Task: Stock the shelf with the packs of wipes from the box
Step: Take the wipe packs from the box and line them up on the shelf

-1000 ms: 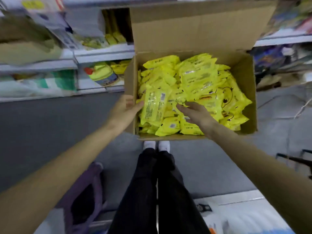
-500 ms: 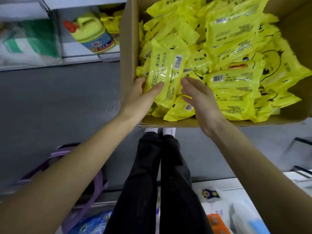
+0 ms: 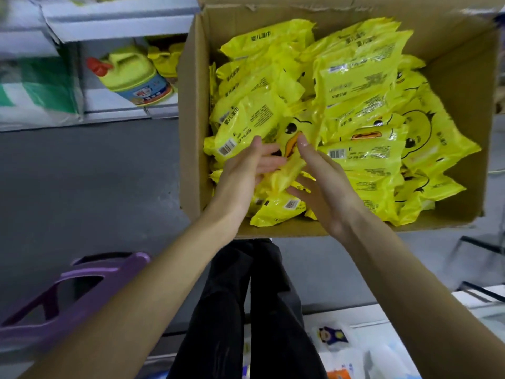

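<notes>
**— Asker:** Yellow glossy plastic packs of wipes [image 3: 360, 77] everywhere. Which one is yours?

**— Me:** The crumpled yellow pack [image 3: 284, 175], near the front left corner of the brown cardboard box [image 3: 191, 132]. My right hand [image 3: 325, 192] pinches it between thumb and fingers; my left hand [image 3: 243, 173] lies straight-fingered against it.

**— Asker:** Its label?

**— Me:** Mostly hidden between my palms, and the box's far flap is cut off.

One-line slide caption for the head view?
Right hand pinches one yellow plastic duck-print wipes pack, left hand touching it, in the full brown cardboard box.
</notes>
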Motion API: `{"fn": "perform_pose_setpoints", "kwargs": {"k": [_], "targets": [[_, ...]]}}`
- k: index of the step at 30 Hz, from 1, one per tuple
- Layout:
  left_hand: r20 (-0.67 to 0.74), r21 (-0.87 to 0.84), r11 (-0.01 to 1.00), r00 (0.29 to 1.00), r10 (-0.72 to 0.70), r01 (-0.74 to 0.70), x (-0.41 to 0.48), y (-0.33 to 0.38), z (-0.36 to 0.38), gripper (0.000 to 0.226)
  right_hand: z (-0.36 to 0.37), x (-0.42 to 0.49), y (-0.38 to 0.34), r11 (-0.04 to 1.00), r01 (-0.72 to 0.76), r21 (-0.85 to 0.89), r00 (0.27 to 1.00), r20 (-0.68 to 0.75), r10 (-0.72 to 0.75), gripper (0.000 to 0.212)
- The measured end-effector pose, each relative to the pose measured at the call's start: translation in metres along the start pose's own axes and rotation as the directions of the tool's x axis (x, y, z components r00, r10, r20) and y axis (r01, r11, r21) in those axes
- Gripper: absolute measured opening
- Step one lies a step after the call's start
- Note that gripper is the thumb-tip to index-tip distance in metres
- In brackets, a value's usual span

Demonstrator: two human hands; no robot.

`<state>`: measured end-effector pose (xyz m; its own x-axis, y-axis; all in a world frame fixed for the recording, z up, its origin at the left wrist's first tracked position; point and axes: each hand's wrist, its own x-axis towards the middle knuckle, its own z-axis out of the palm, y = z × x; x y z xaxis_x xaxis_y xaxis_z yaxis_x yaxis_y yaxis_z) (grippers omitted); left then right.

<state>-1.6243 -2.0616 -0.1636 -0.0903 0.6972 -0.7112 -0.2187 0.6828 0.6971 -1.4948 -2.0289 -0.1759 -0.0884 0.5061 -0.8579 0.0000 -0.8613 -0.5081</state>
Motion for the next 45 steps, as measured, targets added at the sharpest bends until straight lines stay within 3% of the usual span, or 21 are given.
{"fn": "perform_pose_setpoints", "kwargs": {"k": [3, 4, 7, 8, 11, 13, 14, 16, 18, 19, 21, 25, 28, 32, 36, 40, 42, 45], "targets": [[0.064, -0.064, 0.997, 0.997, -0.040, 0.044, 0.000, 0.000, 0.014, 0.044, 0.006, 0.008, -0.009, 0.995, -0.055, 0.084, 0.994, -0.092, 0.063, 0.076], [0.062, -0.136, 0.988, 0.996, -0.065, 0.073, 0.000, -0.001, 0.018, 0.041, 0.007, 0.010, -0.013, 0.992, -0.060, 0.108, 0.985, -0.154, 0.076, 0.068], [-0.051, -0.380, 0.914, 0.984, -0.172, 0.140, 0.004, -0.003, 0.020, 0.028, 0.001, 0.014, -0.018, 0.986, -0.022, 0.163, 0.959, -0.274, 0.067, 0.021], [-0.103, -0.377, 0.918, 0.980, -0.169, 0.118, 0.005, -0.004, 0.020, 0.024, 0.000, 0.012, -0.019, 0.987, -0.006, 0.159, 0.959, -0.279, 0.051, 0.020], [-0.235, -0.116, 0.993, 0.972, -0.004, -0.024, 0.008, -0.006, 0.017, 0.014, -0.011, 0.003, -0.022, 0.987, 0.030, 0.159, 0.977, -0.215, 0.005, 0.008], [-0.218, -0.010, 1.000, 0.976, 0.018, -0.021, 0.009, -0.004, 0.011, 0.006, -0.019, -0.007, -0.021, 0.981, 0.034, 0.189, 0.995, -0.093, -0.016, 0.018], [-0.166, -0.007, 0.999, 0.986, -0.035, 0.034, 0.009, -0.001, 0.009, 0.017, -0.022, -0.014, -0.021, 0.980, 0.021, 0.196, 0.999, -0.037, -0.014, 0.026], [0.037, -0.125, 0.972, 0.980, -0.196, 0.199, 0.008, 0.006, 0.006, 0.038, -0.026, -0.025, -0.014, 0.983, -0.005, 0.185, 0.999, 0.049, -0.004, 0.032], [0.252, -0.219, 0.909, 0.920, -0.299, 0.356, 0.003, 0.013, 0.008, 0.034, -0.026, -0.035, -0.005, 0.993, -0.014, 0.121, 0.998, 0.069, 0.006, 0.036], [0.293, -0.200, 0.903, 0.902, -0.316, 0.381, 0.002, 0.013, 0.008, 0.034, -0.025, -0.038, -0.002, 0.998, -0.005, 0.067, 0.999, 0.051, 0.001, 0.040], [0.280, -0.153, 0.920, 0.909, -0.310, 0.361, -0.001, 0.009, 0.008, 0.039, -0.026, -0.039, 0.002, 0.999, 0.042, -0.024, 0.999, -0.007, -0.042, 0.046], [0.181, -0.020, 0.982, 0.966, -0.182, 0.189, -0.004, -0.003, 0.006, 0.040, -0.029, -0.033, 0.002, 0.995, 0.101, 0.010, 0.989, -0.111, -0.099, 0.064], [0.152, 0.024, 0.994, 0.982, -0.111, 0.108, -0.007, -0.009, 0.007, 0.043, -0.026, -0.026, 0.004, 0.993, 0.094, -0.075, 0.981, -0.164, -0.106, 0.082], [0.145, 0.057, 0.993, 0.983, -0.112, 0.105, -0.006, -0.015, 0.005, 0.048, -0.025, -0.022, 0.005, 0.991, 0.131, -0.039, 0.970, -0.203, -0.136, 0.048], [0.141, 0.018, 0.989, 0.979, -0.145, 0.144, -0.004, -0.015, 0.005, 0.036, -0.035, -0.017, -0.004, 0.976, 0.179, -0.125, 0.956, -0.214, -0.203, 0.041], [0.065, -0.037, 0.990, 0.989, -0.133, 0.136, 0.000, -0.011, 0.001, 0.034, -0.076, 0.003, -0.020, 0.982, 0.126, 0.142, 0.893, -0.447, -0.050, 0.028], [0.042, -0.087, 0.988, 0.991, -0.126, 0.129, 0.001, -0.009, -0.003, 0.036, -0.094, 0.014, -0.023, 0.945, 0.091, 0.314, 0.876, -0.476, 0.074, 0.045], [-0.023, -0.091, 0.989, 0.993, -0.117, 0.114, 0.002, -0.009, -0.009, 0.042, -0.101, 0.027, -0.022, 0.914, 0.075, 0.398, 0.861, -0.488, 0.142, 0.070]]}}
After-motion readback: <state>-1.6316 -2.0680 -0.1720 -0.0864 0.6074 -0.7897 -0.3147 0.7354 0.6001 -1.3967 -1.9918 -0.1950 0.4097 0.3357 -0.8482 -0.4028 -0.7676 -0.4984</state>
